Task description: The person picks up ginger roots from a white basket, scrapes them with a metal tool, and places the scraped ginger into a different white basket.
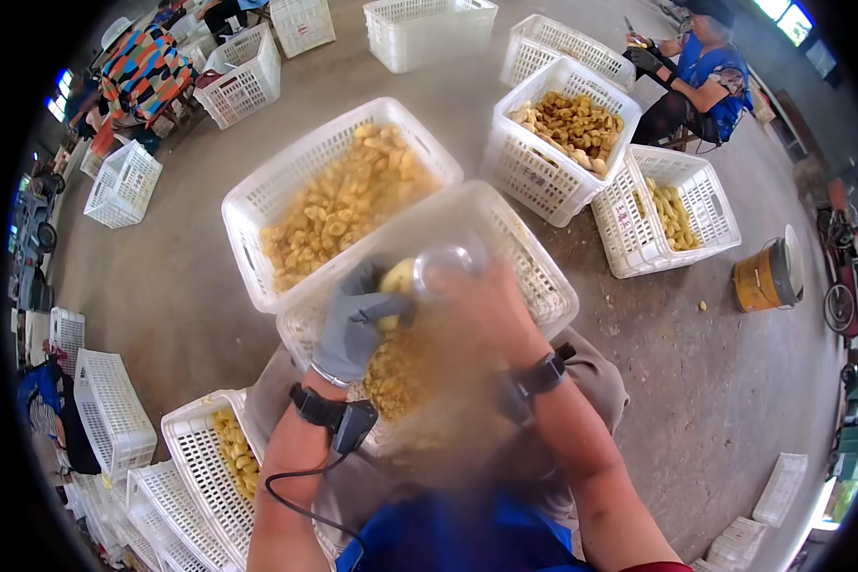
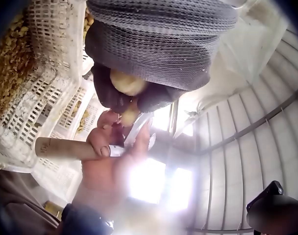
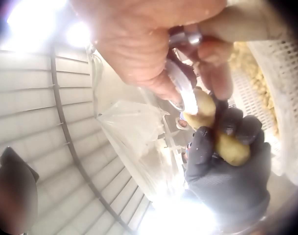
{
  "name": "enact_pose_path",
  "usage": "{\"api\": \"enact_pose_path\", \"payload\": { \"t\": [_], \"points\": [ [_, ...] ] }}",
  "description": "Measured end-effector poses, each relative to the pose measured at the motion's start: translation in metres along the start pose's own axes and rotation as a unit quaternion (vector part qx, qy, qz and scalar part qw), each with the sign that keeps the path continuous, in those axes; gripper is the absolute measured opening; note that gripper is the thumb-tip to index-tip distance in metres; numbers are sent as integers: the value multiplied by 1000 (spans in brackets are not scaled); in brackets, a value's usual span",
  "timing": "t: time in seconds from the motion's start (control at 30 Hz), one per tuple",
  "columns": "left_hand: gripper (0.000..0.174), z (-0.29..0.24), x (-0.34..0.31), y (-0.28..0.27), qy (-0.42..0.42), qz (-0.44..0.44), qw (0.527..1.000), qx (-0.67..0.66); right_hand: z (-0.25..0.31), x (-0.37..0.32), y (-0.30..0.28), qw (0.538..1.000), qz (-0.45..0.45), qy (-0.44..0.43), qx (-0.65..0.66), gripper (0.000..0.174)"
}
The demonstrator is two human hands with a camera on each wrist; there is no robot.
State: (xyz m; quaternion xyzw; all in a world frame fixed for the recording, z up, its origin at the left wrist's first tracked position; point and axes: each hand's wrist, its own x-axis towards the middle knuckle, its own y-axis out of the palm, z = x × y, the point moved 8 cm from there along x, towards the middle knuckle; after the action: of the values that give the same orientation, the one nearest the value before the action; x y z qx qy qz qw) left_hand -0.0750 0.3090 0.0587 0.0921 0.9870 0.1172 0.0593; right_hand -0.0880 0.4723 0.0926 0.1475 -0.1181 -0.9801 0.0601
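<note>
My left hand (image 1: 348, 329), in a grey glove with dark fingers, grips a pale yellow piece of ginger (image 3: 202, 111). One knob of it bulges out between the gloved fingers (image 3: 200, 147). My bare right hand (image 1: 491, 310) curls round the pale wooden handle (image 2: 63, 148) of a ring-shaped metal scraper (image 3: 188, 95). The ring blade lies right at the ginger's upper end. Both hands are over a white crate (image 1: 534, 253) at my lap, with small yellow bits (image 1: 396, 377) inside. A blurred patch covers part of the right hand in the head view.
Just ahead stands a white crate (image 1: 243, 214) of ginger pieces. More ginger crates (image 1: 534, 181) (image 1: 629, 234) stand to the right, near a yellow bucket (image 1: 763, 276). Another crate (image 1: 186, 429) sits by my left side. A seated person (image 1: 701, 81) works at the far right.
</note>
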Motion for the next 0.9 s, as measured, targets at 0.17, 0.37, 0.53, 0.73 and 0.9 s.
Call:
{"api": "enact_pose_path", "payload": {
  "t": [0.17, 0.37, 0.53, 0.73, 0.9],
  "points": [
    [48, 7, 0, -5, 41, 26, 999, 20, -1, -4, -2, 1000, -14, -3, -2, 23],
    [45, 4, -5, -1, -38, -49, 998, -2, -32, 14, -8, 996, -65, -41, -42, 17],
    [44, 12, -5, -10, 0, -117, 980, 163, -50, 23, -7, 997, -48, -21, -59, 16],
    [49, -24, -13, -9, 162, -166, 922, 309, -62, 35, -12, 970, -66, -89, -216, 14],
    [45, -12, -15, -35, -14, -120, 992, -40, -16, 14, -16, 993, -74, -23, -86, 27]
  ]
}}
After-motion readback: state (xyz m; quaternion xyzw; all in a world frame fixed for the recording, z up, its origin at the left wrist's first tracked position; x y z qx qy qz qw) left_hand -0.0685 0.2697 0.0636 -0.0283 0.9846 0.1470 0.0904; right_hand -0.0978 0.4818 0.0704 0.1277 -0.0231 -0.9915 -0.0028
